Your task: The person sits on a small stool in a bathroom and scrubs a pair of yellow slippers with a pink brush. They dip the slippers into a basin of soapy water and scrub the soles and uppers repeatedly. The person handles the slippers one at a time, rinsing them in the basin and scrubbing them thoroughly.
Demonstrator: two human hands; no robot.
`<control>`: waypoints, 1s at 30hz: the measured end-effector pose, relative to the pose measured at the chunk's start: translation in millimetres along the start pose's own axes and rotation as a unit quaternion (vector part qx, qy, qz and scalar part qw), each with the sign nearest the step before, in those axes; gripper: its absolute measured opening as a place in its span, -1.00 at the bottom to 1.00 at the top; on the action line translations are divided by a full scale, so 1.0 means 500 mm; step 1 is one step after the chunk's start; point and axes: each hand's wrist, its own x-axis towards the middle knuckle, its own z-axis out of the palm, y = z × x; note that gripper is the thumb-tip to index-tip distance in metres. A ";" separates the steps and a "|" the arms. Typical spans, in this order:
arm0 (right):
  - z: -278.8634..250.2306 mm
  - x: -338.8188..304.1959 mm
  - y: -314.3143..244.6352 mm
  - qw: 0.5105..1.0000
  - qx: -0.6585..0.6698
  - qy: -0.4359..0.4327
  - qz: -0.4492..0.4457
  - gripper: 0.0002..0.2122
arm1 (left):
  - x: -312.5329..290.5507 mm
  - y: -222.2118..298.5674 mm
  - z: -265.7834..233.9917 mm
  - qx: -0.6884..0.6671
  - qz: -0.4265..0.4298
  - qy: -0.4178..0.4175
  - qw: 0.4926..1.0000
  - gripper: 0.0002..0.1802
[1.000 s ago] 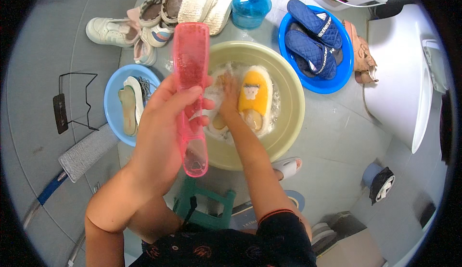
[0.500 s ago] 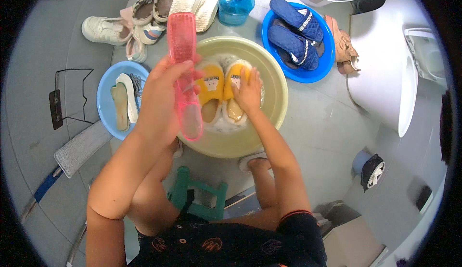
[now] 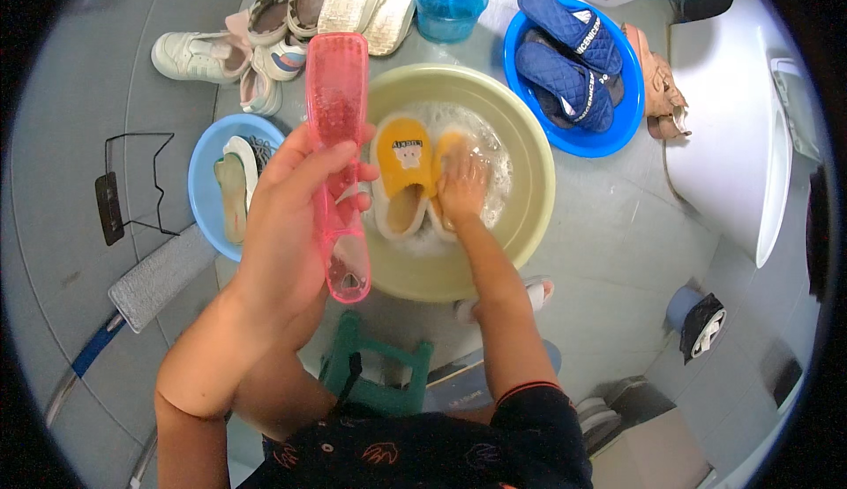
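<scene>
My left hand (image 3: pixel 284 202) is closed around a translucent pink scrubbing brush (image 3: pixel 338 83), raised in front of the left side of a pale yellow-green basin (image 3: pixel 528 224). In the basin are two yellow slippers with white fluffy edges, in sudsy water. The left slipper (image 3: pixel 408 171), with a small bear face on its top, shows fully. My right hand (image 3: pixel 465 185) rests with outstretched fingers on the right slipper (image 3: pixel 448 143) and hides most of it; that slipper sits partly under suds.
A bright blue basin (image 3: pixel 628 114) with navy slippers stands at the right, beside tan shoes (image 3: pixel 660 83) and a white toilet (image 3: pixel 719 127). At the left is a light blue basin (image 3: pixel 201 202) with insoles. Shoes (image 3: pixel 198 57) and a blue bottle (image 3: pixel 451 4) line the back. A green stool (image 3: pixel 375 383) is below me.
My right hand has moved from the side of the right slipper onto its top, and that slipper lies lower in the suds. The brush stays in my left hand, turned more upright.
</scene>
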 end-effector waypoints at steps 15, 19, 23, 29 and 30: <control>-0.011 0.018 0.002 0.996 -0.014 0.035 -0.084 -0.36 | 0.019 -0.013 -0.007 0.022 0.011 -0.009 1.000 -0.67; -0.026 0.015 0.004 0.993 0.101 -0.020 -0.063 -0.31 | 0.021 -0.020 -0.004 0.026 0.004 0.011 1.000 -0.65; -0.045 -0.016 0.014 0.997 0.005 0.001 -0.075 -0.23 | 0.019 -0.022 0.004 0.041 -0.005 0.012 0.999 -0.65; -0.095 -0.054 0.005 0.959 -0.183 -0.188 -0.104 -0.10 | 0.024 -0.028 0.009 0.025 -0.010 0.008 1.000 -0.65; -0.076 -0.042 0.012 0.965 -0.170 -0.170 -0.101 -0.12 | 0.026 -0.031 0.013 0.028 -0.015 0.009 0.999 -0.64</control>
